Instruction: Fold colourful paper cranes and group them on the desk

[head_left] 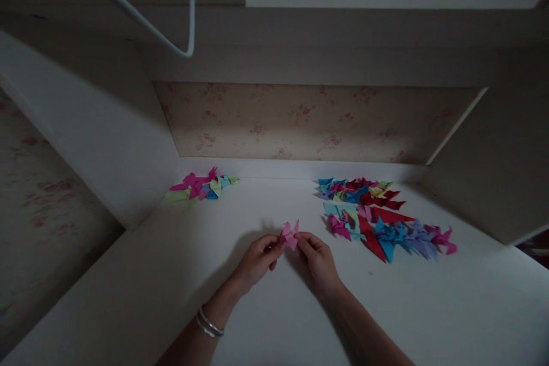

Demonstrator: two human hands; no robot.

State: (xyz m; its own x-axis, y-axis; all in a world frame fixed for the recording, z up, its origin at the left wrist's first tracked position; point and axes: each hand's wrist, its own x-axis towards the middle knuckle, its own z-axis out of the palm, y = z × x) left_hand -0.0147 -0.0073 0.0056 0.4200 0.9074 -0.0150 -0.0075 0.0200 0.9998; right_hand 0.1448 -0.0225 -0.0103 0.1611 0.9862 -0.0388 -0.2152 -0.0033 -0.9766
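Note:
A small pink origami piece (289, 235), folded with pointed tips like a paper crane, is held up just above the white tabletop. My left hand (258, 259) pinches its left side between thumb and fingers. On its right side, my right hand (318, 261) grips the paper with thumb and forefinger. Two silvery bangles circle my left wrist. The exact folds under my fingertips are hidden.
At the back left lies a pile of folded paper pieces (201, 186). More colourful origami (388, 234) spreads over the right side. Overhead, a shelf (386, 0) holds bottles, and a white cable-like arm (146, 23) hangs down. Side panels flank the tabletop (257, 326).

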